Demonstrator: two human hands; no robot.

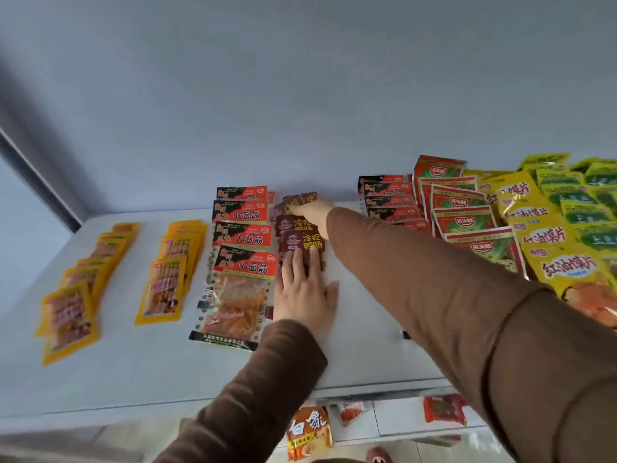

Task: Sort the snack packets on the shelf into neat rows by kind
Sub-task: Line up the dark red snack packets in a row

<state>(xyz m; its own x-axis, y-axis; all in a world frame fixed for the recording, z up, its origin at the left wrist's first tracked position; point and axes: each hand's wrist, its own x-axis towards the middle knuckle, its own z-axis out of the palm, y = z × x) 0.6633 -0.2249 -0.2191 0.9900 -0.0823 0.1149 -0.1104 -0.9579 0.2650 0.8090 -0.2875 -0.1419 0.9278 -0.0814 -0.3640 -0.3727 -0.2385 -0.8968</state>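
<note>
A row of small dark red packets runs front to back in the middle of the white shelf. My left hand lies flat on the nearest one, fingers straight. My right hand reaches to the far end of the row and touches a dark red packet near the wall; its fingers are partly hidden. Left of this row lie red-and-black packets in a neat line, then two lines of orange packets.
At the right, more red-and-black packets, red-and-green packets, yellow packets and green-yellow packets overlap in rows. A lower shelf below holds loose snack packs. The grey wall stands behind the shelf.
</note>
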